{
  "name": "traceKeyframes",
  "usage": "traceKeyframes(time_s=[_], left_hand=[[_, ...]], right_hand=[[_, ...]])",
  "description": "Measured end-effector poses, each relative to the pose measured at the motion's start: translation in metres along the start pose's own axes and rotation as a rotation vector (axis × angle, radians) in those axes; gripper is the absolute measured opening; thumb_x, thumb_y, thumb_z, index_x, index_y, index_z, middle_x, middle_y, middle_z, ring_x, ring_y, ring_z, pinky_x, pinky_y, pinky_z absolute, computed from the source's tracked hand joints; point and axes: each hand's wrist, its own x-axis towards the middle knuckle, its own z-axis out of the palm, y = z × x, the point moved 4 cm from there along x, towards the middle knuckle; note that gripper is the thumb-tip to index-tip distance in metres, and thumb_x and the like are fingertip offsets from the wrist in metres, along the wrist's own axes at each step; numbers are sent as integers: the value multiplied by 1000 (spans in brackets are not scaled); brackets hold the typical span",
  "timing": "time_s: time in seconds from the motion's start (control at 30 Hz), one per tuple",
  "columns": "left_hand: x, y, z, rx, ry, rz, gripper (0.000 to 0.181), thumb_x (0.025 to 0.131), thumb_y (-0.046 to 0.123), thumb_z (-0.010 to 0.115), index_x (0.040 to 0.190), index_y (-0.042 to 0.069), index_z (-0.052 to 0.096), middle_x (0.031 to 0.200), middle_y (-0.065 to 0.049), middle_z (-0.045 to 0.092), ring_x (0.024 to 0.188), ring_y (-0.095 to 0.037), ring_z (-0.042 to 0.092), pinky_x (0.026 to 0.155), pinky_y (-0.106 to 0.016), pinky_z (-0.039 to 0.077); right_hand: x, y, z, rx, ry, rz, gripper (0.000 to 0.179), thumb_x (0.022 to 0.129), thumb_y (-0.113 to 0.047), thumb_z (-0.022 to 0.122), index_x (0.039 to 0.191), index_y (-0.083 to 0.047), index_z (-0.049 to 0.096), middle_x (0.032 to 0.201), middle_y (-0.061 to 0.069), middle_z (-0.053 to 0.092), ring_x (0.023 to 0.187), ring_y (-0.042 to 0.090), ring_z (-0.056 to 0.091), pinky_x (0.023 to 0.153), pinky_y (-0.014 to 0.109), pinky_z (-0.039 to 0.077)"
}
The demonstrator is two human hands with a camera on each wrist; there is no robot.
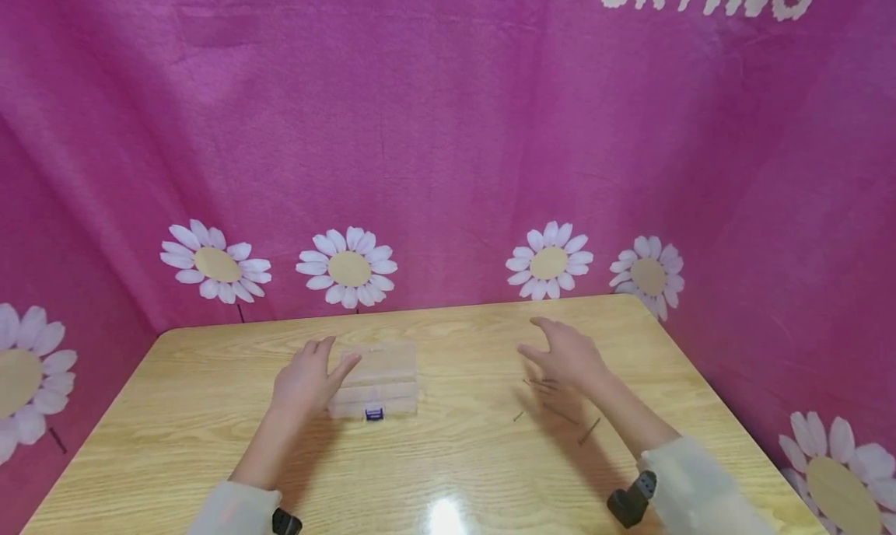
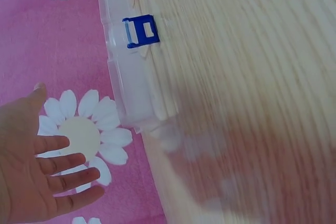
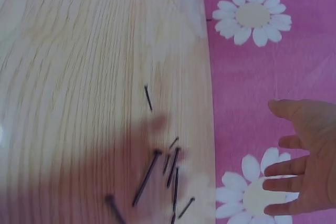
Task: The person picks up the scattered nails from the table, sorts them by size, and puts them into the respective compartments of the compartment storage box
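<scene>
A clear plastic box with a blue latch lies on the wooden table; its lid looks shut. Over the box's left side hovers my left hand, fingers spread and holding nothing. In the left wrist view the same hand shows its extended fingers apart from the box. My right hand is raised above several dark nails, thumb and fingers parted. The right wrist view shows nails of different lengths, including a long nail and a short nail. This hand holds nothing either.
The wooden table has rounded far corners. A pink cloth with daisies hangs behind it and along both sides. Black wrist cameras sit at both sleeves, the right camera showing most. Light glares off the table's near part.
</scene>
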Motion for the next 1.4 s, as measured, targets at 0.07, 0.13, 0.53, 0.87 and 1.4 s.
traceKeyframes(time_s=[0.07, 0.13, 0.53, 0.87, 1.4], left_hand=[[-1, -4, 1, -20, -16, -5, 76, 94, 58, 38, 139, -3, 37, 139, -29, 41, 126, -46, 41, 95, -59, 39], [-3, -7, 2, -34, -31, -7, 75, 94, 56, 39, 139, -4, 38, 138, -29, 41, 126, -46, 40, 95, -59, 38], [-16, -30, 18, -256, -167, 14, 67, 92, 42, 55, 134, -8, 42, 133, -32, 46, 123, -45, 44, 100, -55, 36], [-20, -46, 32, -462, -227, -13, 70, 84, 37, 69, 131, -9, 44, 122, -29, 55, 110, -41, 57, 85, -45, 50], [-19, -50, 43, -689, -272, -56, 74, 79, 24, 75, 135, -9, 40, 123, -29, 53, 96, -25, 58, 61, -32, 49]], right_hand=[[-1, 8, 0, 29, -23, 5, 62, 90, -44, 56, 134, -2, 46, 131, 21, 55, 118, 41, 51, 90, 55, 44], [-2, 17, 1, 53, -44, 6, 60, 91, -42, 56, 134, -1, 46, 130, 22, 54, 117, 41, 52, 92, 54, 43], [-14, 58, 4, 168, -61, -49, 45, 89, -31, 61, 116, 4, 59, 109, 28, 63, 96, 38, 62, 82, 49, 49], [-23, 88, 12, 197, -113, -42, 31, 88, -23, 65, 104, 4, 65, 87, 10, 66, 82, 22, 61, 72, 39, 50], [-36, 119, 20, 194, -131, 12, 23, 84, -20, 67, 94, 1, 67, 85, 9, 67, 78, 19, 59, 71, 38, 49]])
